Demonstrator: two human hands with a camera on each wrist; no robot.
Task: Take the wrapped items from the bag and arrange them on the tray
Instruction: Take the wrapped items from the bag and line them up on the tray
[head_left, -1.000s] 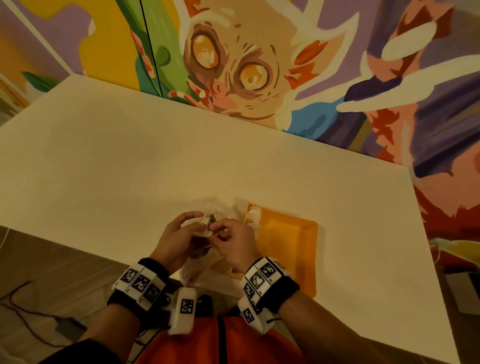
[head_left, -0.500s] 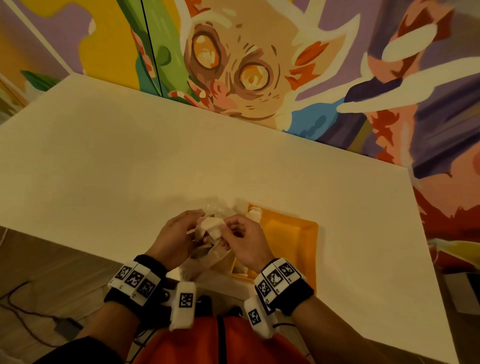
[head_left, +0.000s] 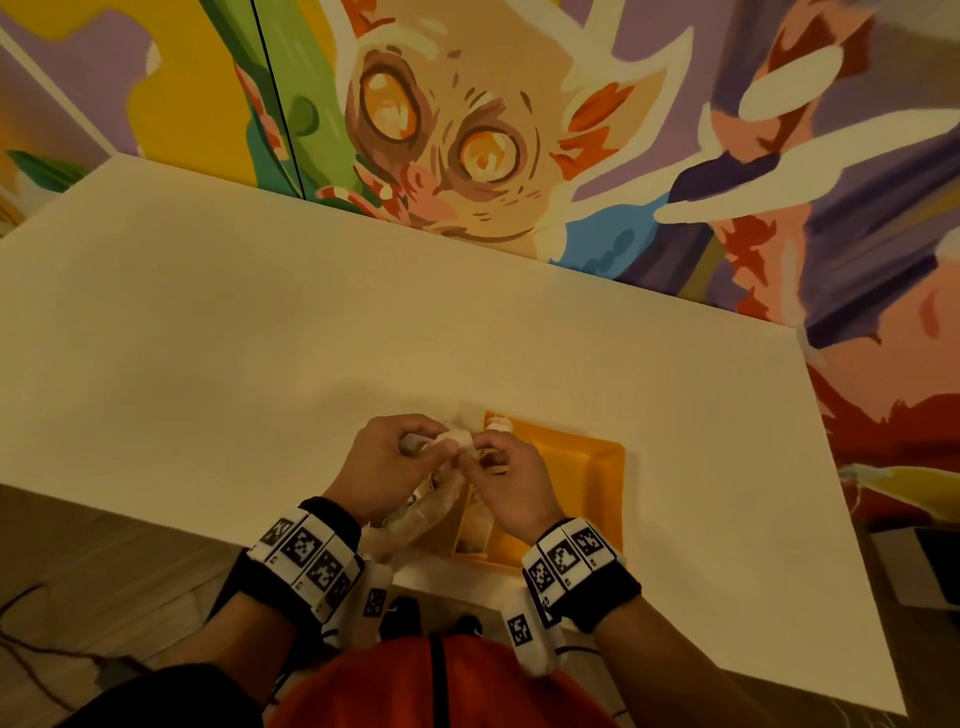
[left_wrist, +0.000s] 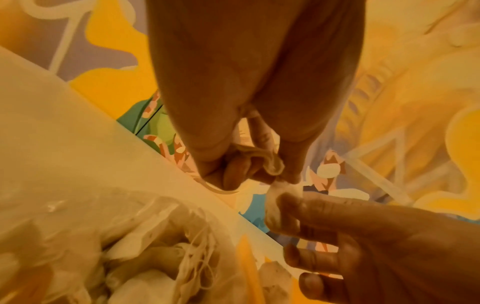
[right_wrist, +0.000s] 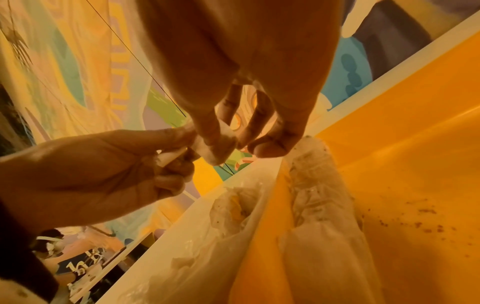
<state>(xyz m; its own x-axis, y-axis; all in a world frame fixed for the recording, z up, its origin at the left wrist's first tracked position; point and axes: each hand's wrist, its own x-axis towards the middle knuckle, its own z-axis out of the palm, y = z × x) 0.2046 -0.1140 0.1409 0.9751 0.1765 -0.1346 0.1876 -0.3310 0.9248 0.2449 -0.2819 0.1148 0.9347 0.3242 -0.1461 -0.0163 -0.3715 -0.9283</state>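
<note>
A small white wrapped item (head_left: 457, 440) is held between both hands just above the clear plastic bag (head_left: 426, 514). My left hand (head_left: 422, 442) pinches its left end and my right hand (head_left: 479, 451) pinches its right end. The left wrist view shows the wrapped item (left_wrist: 275, 197) stretched between my curled left fingers (left_wrist: 233, 170) and the right thumb. The orange tray (head_left: 582, 483) lies just right of the hands. Along its left edge lie wrapped pieces (right_wrist: 319, 185), (right_wrist: 324, 257). More wrapped items (left_wrist: 145, 267) fill the bag.
The white table (head_left: 260, 338) stretches far to the left and back, ending at a painted mural wall (head_left: 467, 130). The tray and bag sit near the table's front edge, close to my body. Dark crumbs (right_wrist: 428, 216) dot the tray floor.
Both hands have risen out of the bag mouth with the white wrapped item and shifted slightly right, toward the tray's left corner.
</note>
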